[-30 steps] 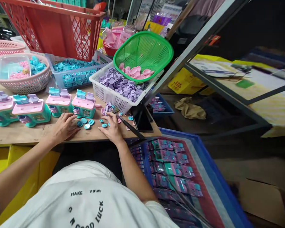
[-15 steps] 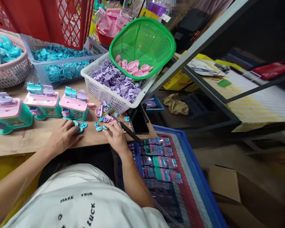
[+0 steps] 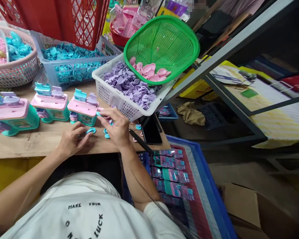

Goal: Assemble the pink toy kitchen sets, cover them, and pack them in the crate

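My left hand [image 3: 71, 139], its thumb and fingers brought together, pinches a small teal round plastic piece [image 3: 91, 130] just above the wooden table. My right hand [image 3: 117, 128] is raised a little higher and holds another small teal piece [image 3: 98, 113] at its fingertips, in front of the nearest toy. That toy [image 3: 82, 109] has a pink top, a teal body, and blue and purple parts on it. Two similar toys [image 3: 49, 105] [image 3: 15, 114] stand in a row to its left. Loose teal pieces [image 3: 107, 134] lie under my right hand, which partly hides them.
A white basket [image 3: 114, 108] of purple parts stands behind my right hand, with a green basket [image 3: 164, 33] of pink pieces tilted on it. A blue bin [image 3: 82, 63] holds blue parts. A phone [image 3: 151, 131] and a black rod [image 3: 141, 141] lie at the table's right edge.
My right hand has lifted off the tabletop and moved up and left with a teal piece. My left hand now has a teal piece tilted up between its fingers. The view has shifted slightly.
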`<state>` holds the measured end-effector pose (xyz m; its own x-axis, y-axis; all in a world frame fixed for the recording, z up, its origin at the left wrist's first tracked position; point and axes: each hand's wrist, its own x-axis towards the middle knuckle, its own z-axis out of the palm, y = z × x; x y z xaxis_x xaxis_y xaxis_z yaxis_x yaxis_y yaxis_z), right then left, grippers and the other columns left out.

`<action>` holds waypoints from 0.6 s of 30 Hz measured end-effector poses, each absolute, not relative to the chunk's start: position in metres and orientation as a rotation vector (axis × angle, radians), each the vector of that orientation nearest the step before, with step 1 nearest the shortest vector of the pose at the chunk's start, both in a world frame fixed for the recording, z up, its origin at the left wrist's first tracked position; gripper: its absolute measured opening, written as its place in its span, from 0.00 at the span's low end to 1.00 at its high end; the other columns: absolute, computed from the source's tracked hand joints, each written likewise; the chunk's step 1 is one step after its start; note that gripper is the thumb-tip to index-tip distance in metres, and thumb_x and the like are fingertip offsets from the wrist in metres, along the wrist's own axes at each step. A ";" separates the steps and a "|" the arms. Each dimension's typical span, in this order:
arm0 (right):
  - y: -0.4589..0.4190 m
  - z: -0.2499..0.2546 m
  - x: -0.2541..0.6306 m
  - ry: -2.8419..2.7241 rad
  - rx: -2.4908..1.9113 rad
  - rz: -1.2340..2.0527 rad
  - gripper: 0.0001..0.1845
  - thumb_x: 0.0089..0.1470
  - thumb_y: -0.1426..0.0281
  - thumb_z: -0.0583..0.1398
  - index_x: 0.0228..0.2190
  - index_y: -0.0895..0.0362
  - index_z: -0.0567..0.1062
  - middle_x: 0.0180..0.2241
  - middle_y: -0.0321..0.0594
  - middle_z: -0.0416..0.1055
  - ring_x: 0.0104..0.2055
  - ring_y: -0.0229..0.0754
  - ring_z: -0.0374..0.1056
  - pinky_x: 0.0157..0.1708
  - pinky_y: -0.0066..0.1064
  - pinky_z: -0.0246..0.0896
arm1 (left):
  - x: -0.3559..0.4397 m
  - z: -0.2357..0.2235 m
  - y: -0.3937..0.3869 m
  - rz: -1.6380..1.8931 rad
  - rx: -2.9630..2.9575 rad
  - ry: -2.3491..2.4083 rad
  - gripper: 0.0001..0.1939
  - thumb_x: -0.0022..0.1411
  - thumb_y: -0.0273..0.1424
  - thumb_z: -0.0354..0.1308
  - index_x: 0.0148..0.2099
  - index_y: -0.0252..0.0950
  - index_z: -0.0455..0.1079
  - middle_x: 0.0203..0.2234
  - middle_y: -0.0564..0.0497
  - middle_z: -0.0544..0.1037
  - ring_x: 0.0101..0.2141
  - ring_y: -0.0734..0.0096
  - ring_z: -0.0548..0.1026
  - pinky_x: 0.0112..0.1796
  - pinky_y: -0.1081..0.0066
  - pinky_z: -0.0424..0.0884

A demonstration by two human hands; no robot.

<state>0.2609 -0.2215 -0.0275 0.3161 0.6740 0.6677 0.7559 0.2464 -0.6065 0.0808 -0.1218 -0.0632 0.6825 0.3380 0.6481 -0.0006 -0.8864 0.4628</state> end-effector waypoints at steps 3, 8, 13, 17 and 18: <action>-0.180 -0.029 0.263 -1.597 -1.479 -0.203 0.08 0.66 0.69 0.61 0.37 0.52 0.82 0.41 0.41 0.80 0.47 0.44 0.74 0.53 0.38 0.70 | 0.077 -0.061 -0.122 1.179 2.296 0.368 0.02 0.67 0.27 0.62 0.39 0.34 0.75 0.28 0.53 0.71 0.25 0.79 0.68 0.24 0.77 0.63; -0.169 -0.039 0.269 -1.757 -1.505 -0.307 0.12 0.69 0.68 0.58 0.40 0.53 0.83 0.44 0.43 0.81 0.47 0.46 0.73 0.53 0.41 0.69 | 0.073 -0.058 -0.121 1.154 2.138 0.352 0.04 0.68 0.26 0.61 0.40 0.33 0.77 0.28 0.51 0.72 0.26 0.78 0.67 0.24 0.77 0.62; -0.177 -0.027 0.269 -1.866 -1.513 -0.346 0.14 0.69 0.70 0.56 0.38 0.55 0.83 0.41 0.43 0.82 0.45 0.46 0.74 0.51 0.39 0.69 | 0.073 -0.047 -0.112 1.155 2.059 0.370 0.06 0.69 0.28 0.59 0.40 0.33 0.77 0.28 0.52 0.71 0.26 0.78 0.68 0.24 0.77 0.62; -0.175 -0.022 0.267 -1.850 -1.585 -0.269 0.13 0.68 0.71 0.57 0.36 0.55 0.82 0.40 0.43 0.82 0.44 0.45 0.74 0.49 0.38 0.67 | 0.074 -0.034 -0.097 1.194 2.050 0.446 0.09 0.70 0.31 0.58 0.40 0.33 0.78 0.29 0.51 0.73 0.27 0.77 0.69 0.25 0.75 0.63; -0.175 -0.022 0.266 -1.828 -1.613 -0.261 0.12 0.67 0.71 0.58 0.36 0.55 0.82 0.40 0.42 0.82 0.44 0.46 0.74 0.49 0.38 0.66 | 0.076 -0.032 -0.093 1.192 2.056 0.449 0.11 0.71 0.32 0.57 0.39 0.33 0.78 0.29 0.50 0.73 0.27 0.76 0.69 0.26 0.75 0.64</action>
<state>0.2659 -0.1751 -0.0222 -0.0049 0.8013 0.5982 0.9366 0.2133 -0.2781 0.0756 -0.0933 -0.0315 0.5148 0.6020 0.6103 -0.0500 -0.6896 0.7224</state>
